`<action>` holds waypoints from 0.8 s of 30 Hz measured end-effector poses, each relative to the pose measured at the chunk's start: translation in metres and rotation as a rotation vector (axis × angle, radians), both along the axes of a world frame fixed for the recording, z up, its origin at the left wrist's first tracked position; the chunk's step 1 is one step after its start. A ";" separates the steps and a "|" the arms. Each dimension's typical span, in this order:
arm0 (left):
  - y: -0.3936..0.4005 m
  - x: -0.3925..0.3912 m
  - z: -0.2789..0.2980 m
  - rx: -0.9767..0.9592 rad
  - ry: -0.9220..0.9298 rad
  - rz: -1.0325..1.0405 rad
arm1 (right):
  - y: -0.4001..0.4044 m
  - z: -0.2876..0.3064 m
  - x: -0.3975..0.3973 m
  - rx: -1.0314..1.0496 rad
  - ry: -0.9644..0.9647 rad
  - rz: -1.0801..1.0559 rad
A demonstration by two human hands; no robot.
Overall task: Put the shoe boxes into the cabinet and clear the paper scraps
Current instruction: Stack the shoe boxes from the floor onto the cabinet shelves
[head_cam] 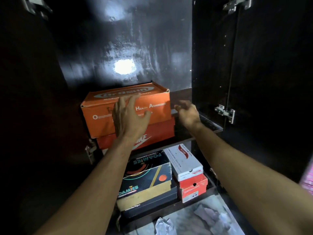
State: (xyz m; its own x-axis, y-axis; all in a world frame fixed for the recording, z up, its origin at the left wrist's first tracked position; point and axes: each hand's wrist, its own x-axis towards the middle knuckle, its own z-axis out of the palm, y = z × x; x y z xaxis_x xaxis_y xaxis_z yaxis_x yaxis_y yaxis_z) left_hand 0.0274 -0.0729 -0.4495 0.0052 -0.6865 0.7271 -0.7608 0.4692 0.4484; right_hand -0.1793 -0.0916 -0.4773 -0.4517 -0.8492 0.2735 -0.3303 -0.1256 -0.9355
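Inside cabinet (211, 65), orange shoe box (105, 114) lying lengthwise left-to-right, left hand (128, 116) spread before it, right hand (188, 112) relaxed, empty.

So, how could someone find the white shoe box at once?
Look at the lower shelf of the dark cabinet. On its right side, the white shoe box tops a red box. It alone is white, with a red mark on its lid.
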 end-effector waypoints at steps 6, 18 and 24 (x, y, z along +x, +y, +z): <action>0.050 -0.076 -0.028 -0.120 0.054 -0.399 | 0.101 -0.013 -0.027 -0.175 0.014 -0.055; 0.223 -0.251 -0.110 0.149 0.078 -1.196 | 0.374 -0.089 -0.147 -0.153 0.138 -0.517; 0.320 -0.328 -0.192 0.517 -0.051 -1.392 | 0.505 -0.154 -0.195 -0.072 -0.032 -0.905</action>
